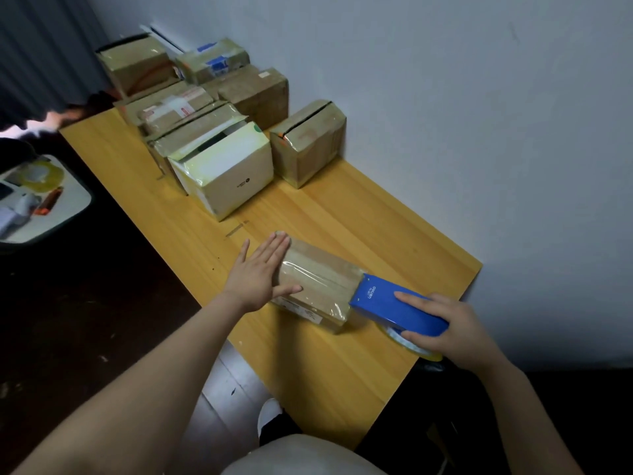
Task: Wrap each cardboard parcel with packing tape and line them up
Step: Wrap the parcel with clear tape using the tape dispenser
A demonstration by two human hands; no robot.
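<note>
A small cardboard parcel [317, 286] lies on the yellow wooden table [342, 365], glossy clear tape across its top. My left hand [260, 272] rests flat against the parcel's left side, fingers spread, thumb on its top. My right hand [448, 323] grips a blue tape dispenser [397, 305], whose front edge touches the parcel's right end. The tape roll [407, 342] shows under the dispenser. Several taped parcels [222, 166] stand grouped at the table's far end, against the wall.
A white wall runs along the table's right side. A small side table [73, 204] at left carries a tape roll [42, 174] and small items. The floor below is dark. My knee and shoe show at the bottom.
</note>
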